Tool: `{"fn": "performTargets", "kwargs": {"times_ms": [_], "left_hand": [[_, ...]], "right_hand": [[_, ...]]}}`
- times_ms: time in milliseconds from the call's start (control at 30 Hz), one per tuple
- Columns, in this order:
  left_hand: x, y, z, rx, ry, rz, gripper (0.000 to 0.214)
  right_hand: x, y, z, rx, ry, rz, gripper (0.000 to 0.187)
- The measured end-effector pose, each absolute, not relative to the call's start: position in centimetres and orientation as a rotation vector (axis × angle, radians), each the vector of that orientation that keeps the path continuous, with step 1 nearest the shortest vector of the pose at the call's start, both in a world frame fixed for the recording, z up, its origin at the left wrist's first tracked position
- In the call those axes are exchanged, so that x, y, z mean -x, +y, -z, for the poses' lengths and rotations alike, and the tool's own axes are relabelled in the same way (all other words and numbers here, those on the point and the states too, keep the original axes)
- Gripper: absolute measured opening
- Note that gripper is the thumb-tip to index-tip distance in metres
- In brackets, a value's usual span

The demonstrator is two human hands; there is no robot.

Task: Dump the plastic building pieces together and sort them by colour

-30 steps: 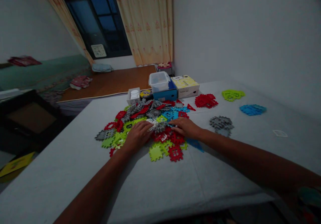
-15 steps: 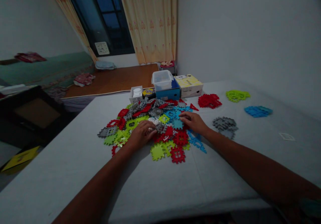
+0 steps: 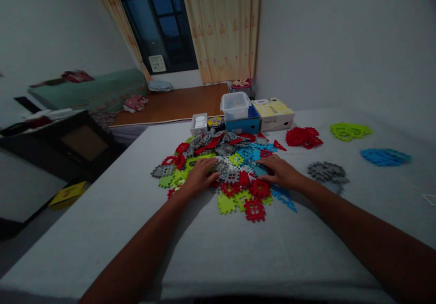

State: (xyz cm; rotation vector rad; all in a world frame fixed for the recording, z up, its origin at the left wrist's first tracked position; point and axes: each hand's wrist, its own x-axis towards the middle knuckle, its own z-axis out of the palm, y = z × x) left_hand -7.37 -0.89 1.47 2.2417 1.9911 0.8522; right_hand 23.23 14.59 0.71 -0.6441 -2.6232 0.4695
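Note:
A mixed heap of toothed plastic building tiles in red, grey, lime green, blue and white lies in front of me. My left hand (image 3: 201,177) rests on the left-middle of the heap, thumb apart from the fingers, beside a grey window-cut tile (image 3: 232,177). My right hand (image 3: 279,171) is at the heap's right side, thumb and fingers apart around the edge of a light blue tile (image 3: 259,169); I see no tile lifted. A red window tile (image 3: 255,210) and a lime green tile (image 3: 226,204) lie at the near edge.
Separate piles lie right: red tiles (image 3: 304,138), lime green tiles (image 3: 350,131), blue tiles (image 3: 385,157), grey tiles (image 3: 327,172). A white piece (image 3: 429,199) lies at the far right. Behind the heap stand a clear plastic tub (image 3: 235,105), a yellow box (image 3: 274,113) and a small white box (image 3: 199,124).
The view has turned left, so everything sits further right. My right hand's thumb and fingers have spread wider at the blue tiles. A grey window tile now shows plainly between my hands.

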Motion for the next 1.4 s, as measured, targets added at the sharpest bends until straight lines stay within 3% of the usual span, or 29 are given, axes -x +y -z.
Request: {"fn": "performTargets", "kwargs": {"times_ms": [267,633,700,900,967,1133,1233,1300,1400], "left_hand": [[6.6,-0.8,-1.2,-2.251,1.964,-0.894,0.051],[6.8,-0.6,-1.0,-2.258,1.941,-0.946,0.05],[6.9,-0.6,-0.9,-2.265,1.928,-0.97,0.049],[6.9,-0.6,-0.8,-2.263,1.912,-1.031,0.048],[6.9,-0.6,-0.8,-2.261,1.906,-1.037,0.048],[6.8,-0.7,-0.9,-2.248,1.872,-1.029,0.05],[6.8,-0.8,-1.0,-2.241,1.885,-1.008,0.049],[6.9,-0.8,-1.1,-2.255,1.894,-0.981,0.05],[7.0,-0.7,-1.0,-2.269,1.908,-0.947,0.05]], "right_hand": [[-23.1,14.8,-0.9,0.613,-2.583,-0.52,0.048],[-24.0,14.6,-2.6,0.524,-2.686,-0.639,0.059],[-24.0,14.6,-2.8,0.511,-2.636,-0.725,0.052],[-23.8,14.8,-3.1,0.429,-2.405,-0.787,0.006],[-23.9,14.7,-3.3,0.356,-2.426,-0.832,0.011],[-24.7,14.6,-3.9,0.317,-2.597,-1.215,0.061],[-25.2,14.8,-4.3,0.303,-2.643,-1.224,0.073],[-25.5,15.0,-4.4,0.288,-2.649,-1.241,0.075],[-25.5,15.7,-4.3,0.418,-2.516,-1.236,0.053]]}}
